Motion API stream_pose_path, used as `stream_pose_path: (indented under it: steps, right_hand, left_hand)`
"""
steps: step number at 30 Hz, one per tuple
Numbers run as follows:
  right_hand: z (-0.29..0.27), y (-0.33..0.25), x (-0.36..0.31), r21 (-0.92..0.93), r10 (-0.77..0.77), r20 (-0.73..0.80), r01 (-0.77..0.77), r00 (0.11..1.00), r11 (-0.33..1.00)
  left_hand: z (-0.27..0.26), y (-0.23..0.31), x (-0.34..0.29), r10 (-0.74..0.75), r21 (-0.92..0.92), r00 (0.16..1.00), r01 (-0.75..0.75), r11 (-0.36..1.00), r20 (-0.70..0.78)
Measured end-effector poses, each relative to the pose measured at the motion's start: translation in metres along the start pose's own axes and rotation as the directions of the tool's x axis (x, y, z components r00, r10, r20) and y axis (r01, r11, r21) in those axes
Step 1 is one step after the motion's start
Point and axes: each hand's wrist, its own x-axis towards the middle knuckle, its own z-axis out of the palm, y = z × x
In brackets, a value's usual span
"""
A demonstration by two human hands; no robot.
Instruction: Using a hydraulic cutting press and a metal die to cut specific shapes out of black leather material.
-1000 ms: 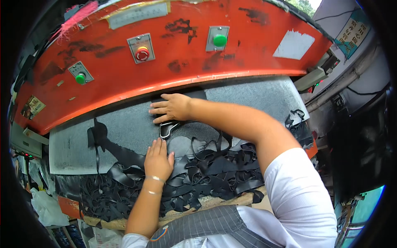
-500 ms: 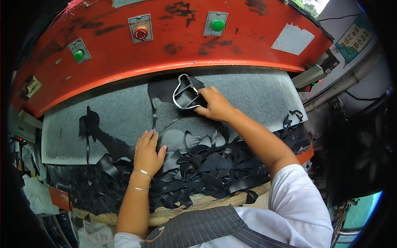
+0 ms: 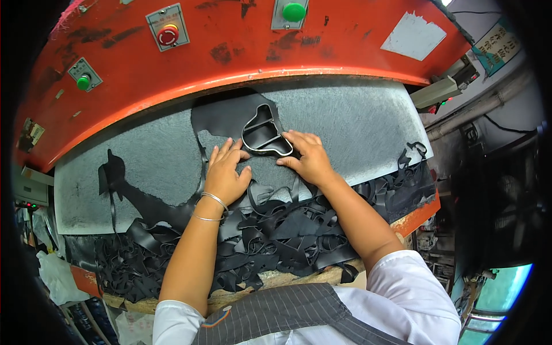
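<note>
A silver-rimmed cutting die (image 3: 266, 151), curved with inner cross bars, sits on a piece of black leather (image 3: 221, 115) on the grey press bed (image 3: 356, 126). The fingers and thumb of my right hand (image 3: 310, 158) grip the die's right end. At its lower left lies my left hand (image 3: 225, 175), fingers stretched out and open, the fingertips at or very near the die's edge. Part of the leather is hidden under the die and my hands.
Black leather scraps (image 3: 276, 230) are heaped along the bed's near edge. A long leather offcut (image 3: 144, 198) lies at left. Beyond the bed rises the orange press head (image 3: 230, 52), with a red button (image 3: 168, 35) and green buttons (image 3: 293, 12). A grey sensor bar (image 3: 434, 92) stands at right.
The die has turned and now rests lower on the leather. My left hand has moved up and right from the scraps to the die. The whole view has shifted somewhat.
</note>
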Motion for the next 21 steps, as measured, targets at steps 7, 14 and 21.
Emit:
stream_pose_path:
  steps: [7,14,21]
  right_hand:
    - [-0.010,-0.009,0.007,-0.080,-0.049,-0.067,0.043,0.997,0.996]
    - [-0.016,-0.017,0.014,-0.079,-0.023,-0.002,0.023,1.000,0.997]
    - [-0.103,-0.054,0.066,0.433,0.147,-0.564,0.139,0.813,0.891]
  left_hand:
    - [-0.007,0.009,0.005,-0.012,-0.015,0.999,0.011,1.000,-0.040]
    - [-0.016,-0.008,0.006,-0.073,-0.263,0.996,0.060,0.963,-0.041]
    - [-0.170,-0.042,-0.015,-0.082,-0.165,0.558,-0.100,0.981,-0.826]
